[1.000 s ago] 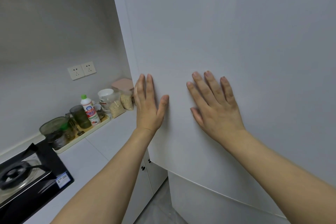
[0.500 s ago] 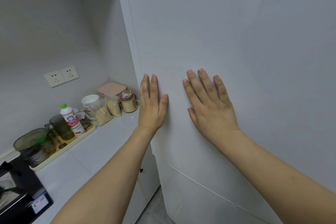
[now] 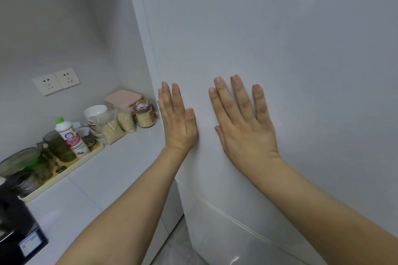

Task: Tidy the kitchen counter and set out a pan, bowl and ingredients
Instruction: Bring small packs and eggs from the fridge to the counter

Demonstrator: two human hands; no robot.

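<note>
A tall white door (image 3: 280,38) fills the right of the view. My left hand (image 3: 176,120) lies flat on it near its left edge, fingers straight and pointing up. My right hand (image 3: 243,125) presses flat beside it, fingers spread. Neither hand holds anything. On the white counter (image 3: 112,170) to the left stand a white bowl (image 3: 95,112), bags of oats (image 3: 112,131), a jar of grain (image 3: 146,114) and a pink-lidded box (image 3: 122,97).
A cream tray (image 3: 64,170) holds a white bottle with a green cap (image 3: 71,137), a dark green cup (image 3: 58,146) and glassware. The black stove corner (image 3: 19,232) sits at the lower left. Wall sockets (image 3: 56,80) are above. Floor shows below the counter edge.
The door has swung shut toward the cabinet under both palms. My view has shifted right, so the stove has slid nearly out of frame and the jar came into sight.
</note>
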